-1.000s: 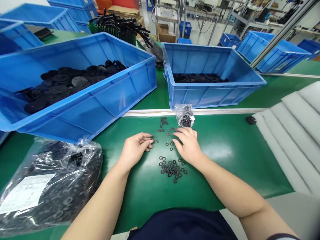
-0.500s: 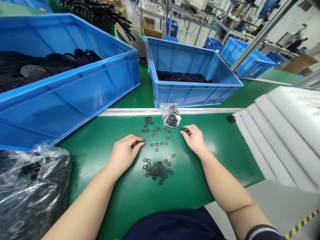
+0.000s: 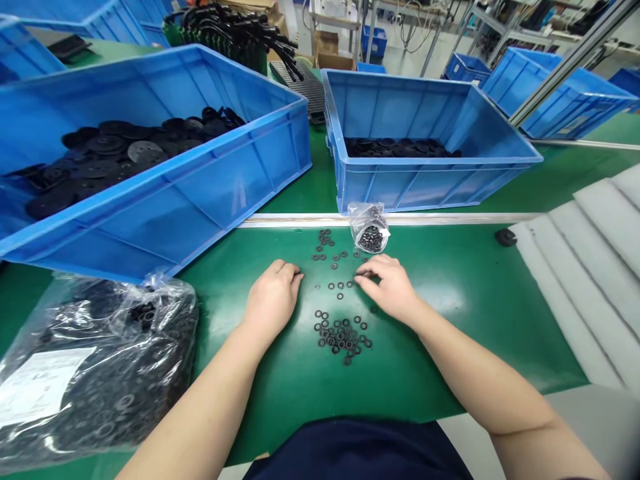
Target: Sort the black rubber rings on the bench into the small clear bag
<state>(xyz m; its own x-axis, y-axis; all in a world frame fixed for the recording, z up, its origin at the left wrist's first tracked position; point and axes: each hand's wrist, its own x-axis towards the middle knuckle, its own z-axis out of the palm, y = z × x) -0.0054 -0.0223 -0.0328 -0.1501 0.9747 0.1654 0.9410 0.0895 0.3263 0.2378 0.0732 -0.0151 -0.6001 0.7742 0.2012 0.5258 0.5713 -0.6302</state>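
Observation:
Several small black rings point(image 3: 341, 286) lie in loose rows on the green table between my hands. A denser pile of rings point(image 3: 345, 339) is closer to me. My left hand point(image 3: 274, 293) is left of the rows, fingertips pressed together; whatever they hold, if anything, is hidden. Over the right end of a row, my right hand point(image 3: 390, 290) has its thumb and forefinger brought together beside a ring, and their grip is too small to make out. Behind it, a clear plastic bag point(image 3: 370, 230) of small black parts lies with its mouth towards me.
Two blue bins, a left bin point(image 3: 235, 170) and a right bin point(image 3: 425, 177), hold black discs behind the work area. A large clear bag point(image 3: 125, 393) of black rings lies at left. White foam sheets point(image 3: 575, 260) stand at right near a black round part point(image 3: 505, 237).
The view has turned left, shifting the scene rightwards. My right hand has moved left and nearer to me, over the ring row. My left hand has drawn away from a ring.

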